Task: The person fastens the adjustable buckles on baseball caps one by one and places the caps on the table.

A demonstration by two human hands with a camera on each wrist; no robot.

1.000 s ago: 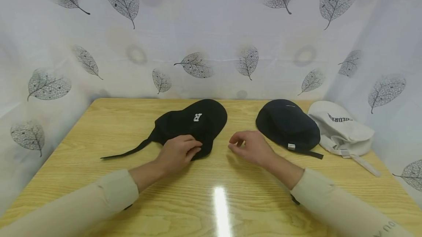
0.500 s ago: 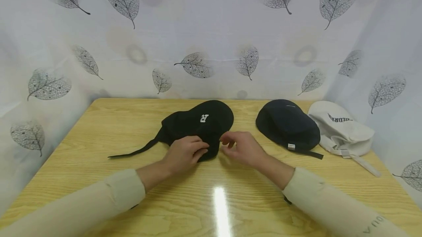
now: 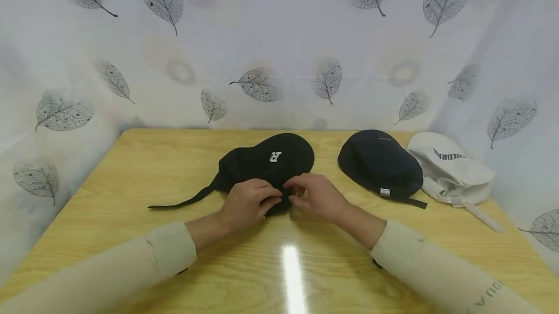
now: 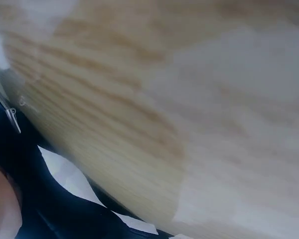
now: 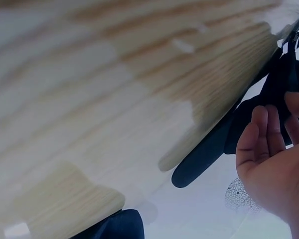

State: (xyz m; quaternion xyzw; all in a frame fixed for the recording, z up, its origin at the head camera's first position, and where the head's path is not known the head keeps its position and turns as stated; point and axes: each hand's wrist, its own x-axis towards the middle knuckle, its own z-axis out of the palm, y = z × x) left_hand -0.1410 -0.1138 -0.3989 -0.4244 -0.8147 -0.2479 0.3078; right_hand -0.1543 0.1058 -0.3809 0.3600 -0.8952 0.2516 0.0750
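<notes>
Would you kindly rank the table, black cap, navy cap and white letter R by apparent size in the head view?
1. Table
2. Black cap and navy cap: too alike to rank, the former partly hidden
3. White letter R

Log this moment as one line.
left grip: holds black cap | right grip: curled at its near side | navy cap, white cap: on table, right side

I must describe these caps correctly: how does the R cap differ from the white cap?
The R cap is black with one pale letter; the white cap carries dark lettering. The left hand and right hand are at the R cap; neither touches the white cap. In the head view, the R cap's strap trails left, the white cap's strap toward the near right. Both caps lie on the table.
</notes>
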